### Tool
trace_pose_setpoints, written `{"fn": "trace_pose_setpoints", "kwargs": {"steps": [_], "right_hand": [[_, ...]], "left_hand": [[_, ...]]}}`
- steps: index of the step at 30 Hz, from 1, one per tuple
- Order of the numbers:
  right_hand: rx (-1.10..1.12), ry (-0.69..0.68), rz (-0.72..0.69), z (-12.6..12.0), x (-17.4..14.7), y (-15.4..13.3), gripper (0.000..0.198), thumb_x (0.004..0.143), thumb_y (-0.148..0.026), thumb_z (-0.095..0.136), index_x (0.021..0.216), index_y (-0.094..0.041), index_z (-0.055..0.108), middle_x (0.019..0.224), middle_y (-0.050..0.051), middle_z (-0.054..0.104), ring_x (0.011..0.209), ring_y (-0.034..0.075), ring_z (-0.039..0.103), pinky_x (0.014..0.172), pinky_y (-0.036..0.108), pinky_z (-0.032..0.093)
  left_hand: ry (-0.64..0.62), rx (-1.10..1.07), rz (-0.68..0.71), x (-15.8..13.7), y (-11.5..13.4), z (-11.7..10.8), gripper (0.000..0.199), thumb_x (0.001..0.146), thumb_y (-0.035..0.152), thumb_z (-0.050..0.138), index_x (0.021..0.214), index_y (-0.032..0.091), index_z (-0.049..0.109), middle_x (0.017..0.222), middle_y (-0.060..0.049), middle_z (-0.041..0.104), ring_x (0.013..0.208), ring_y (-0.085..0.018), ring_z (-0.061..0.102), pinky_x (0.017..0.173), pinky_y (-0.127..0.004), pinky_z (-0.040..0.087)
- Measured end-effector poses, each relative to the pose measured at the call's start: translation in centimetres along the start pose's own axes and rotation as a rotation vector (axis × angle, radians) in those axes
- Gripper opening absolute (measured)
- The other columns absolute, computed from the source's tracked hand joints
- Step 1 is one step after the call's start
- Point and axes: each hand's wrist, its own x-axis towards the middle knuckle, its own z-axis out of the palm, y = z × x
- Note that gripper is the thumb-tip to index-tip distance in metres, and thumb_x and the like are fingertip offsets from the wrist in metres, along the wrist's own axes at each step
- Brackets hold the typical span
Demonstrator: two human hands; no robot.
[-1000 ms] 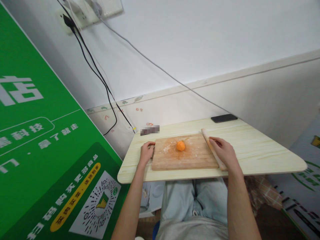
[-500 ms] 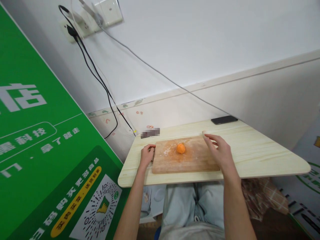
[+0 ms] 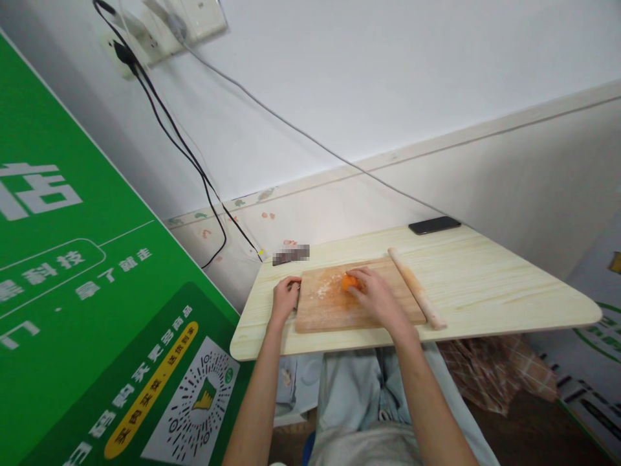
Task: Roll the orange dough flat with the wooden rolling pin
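Observation:
An orange dough ball [image 3: 348,282] rests on a wooden cutting board [image 3: 330,317] marked with white flour and orange smears. The fingers of my right hand [image 3: 376,294] are closed around the ball from the right, covering part of it. At the board's left edge, my left hand [image 3: 285,300] is curled on the table with its fingers bent. Something small and dark shows under those fingers, too hidden to name. Along the right edge of the board lies a rolling pin [image 3: 416,288], orange-stained in the middle, with neither hand on it.
The pale wooden table [image 3: 504,291] meets the wall at the back. A black phone [image 3: 434,225] lies near the rear edge, and a blurred-out dark item [image 3: 291,255] is at back left. Cables [image 3: 189,152] hang from wall sockets. A green sign [image 3: 97,259] stands on the left.
My right hand has moved left from the rolling pin at the board's right side onto the dough ball. The rolling pin is now fully uncovered. My left hand has stayed put.

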Motion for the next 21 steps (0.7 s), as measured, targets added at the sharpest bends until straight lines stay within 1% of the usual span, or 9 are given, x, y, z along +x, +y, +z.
{"fn": "trace_pose_setpoints", "kwargs": {"steps": [3,6,13,15,18,19,20,21], "right_hand": [[0.017,0.012,0.046,0.4,0.1,0.0,0.041,0.096,-0.017,0.067,0.136,-0.019,0.075,0.133,0.015,0.075,0.128,0.03,0.068,0.116,0.045,0.05],[0.035,0.014,0.058,0.5,0.2,0.0,0.047,0.095,-0.016,0.069,0.142,-0.017,0.072,0.132,0.015,0.073,0.128,0.03,0.067,0.116,0.044,0.05],[0.021,0.01,0.066,0.5,0.3,0.2,0.042,0.093,-0.016,0.07,0.134,-0.019,0.076,0.128,0.014,0.074,0.125,0.029,0.068,0.115,0.044,0.05],[0.023,0.01,0.074,0.3,0.2,0.1,0.045,0.092,-0.016,0.071,0.136,-0.018,0.074,0.131,0.014,0.074,0.126,0.029,0.068,0.115,0.044,0.05],[0.048,-0.008,0.064,-0.1,0.1,0.1,0.051,0.091,-0.015,0.071,0.142,-0.017,0.071,0.137,0.016,0.073,0.129,0.03,0.068,0.117,0.045,0.049],[0.062,-0.014,0.058,-0.3,0.0,0.1,0.052,0.091,-0.015,0.07,0.143,-0.017,0.07,0.138,0.016,0.073,0.13,0.03,0.068,0.118,0.046,0.048],[0.079,-0.018,0.052,-0.5,-0.1,0.1,0.052,0.091,-0.015,0.07,0.144,-0.017,0.07,0.138,0.016,0.073,0.131,0.031,0.067,0.119,0.046,0.048],[0.097,-0.016,0.046,-0.6,-0.1,0.2,0.052,0.091,-0.015,0.069,0.144,-0.017,0.07,0.139,0.016,0.073,0.132,0.03,0.068,0.119,0.046,0.049]], "left_hand": [[0.003,-0.003,0.001,0.0,0.0,0.0,0.025,0.088,0.016,0.057,0.091,0.021,0.081,0.098,-0.007,0.084,0.099,-0.023,0.077,0.1,-0.036,0.058],[0.009,-0.007,0.002,0.0,-0.1,0.0,0.024,0.088,0.016,0.057,0.091,0.021,0.081,0.097,-0.007,0.084,0.099,-0.023,0.077,0.1,-0.037,0.058],[0.013,-0.006,0.005,0.0,0.0,0.1,0.022,0.088,0.014,0.058,0.089,0.02,0.079,0.097,-0.007,0.083,0.099,-0.024,0.077,0.101,-0.039,0.059],[0.033,-0.007,0.012,-0.2,0.1,0.1,0.024,0.088,0.013,0.058,0.099,0.02,0.079,0.103,-0.008,0.082,0.102,-0.023,0.077,0.1,-0.039,0.06],[0.153,-0.008,0.049,-0.1,0.6,0.0,0.039,0.091,0.012,0.057,0.125,0.02,0.072,0.11,-0.009,0.08,0.106,-0.023,0.076,0.1,-0.039,0.06],[0.191,0.006,0.073,0.0,1.1,0.1,0.04,0.092,0.013,0.056,0.128,0.02,0.07,0.11,-0.01,0.079,0.107,-0.024,0.075,0.102,-0.041,0.059],[0.19,0.029,0.105,0.3,1.8,0.2,0.037,0.094,0.015,0.057,0.128,0.02,0.07,0.11,-0.01,0.079,0.107,-0.025,0.075,0.104,-0.044,0.058],[0.161,0.057,0.143,0.5,2.6,0.5,0.033,0.096,0.017,0.057,0.126,0.02,0.07,0.111,-0.011,0.079,0.108,-0.026,0.075,0.105,-0.045,0.058]]}}
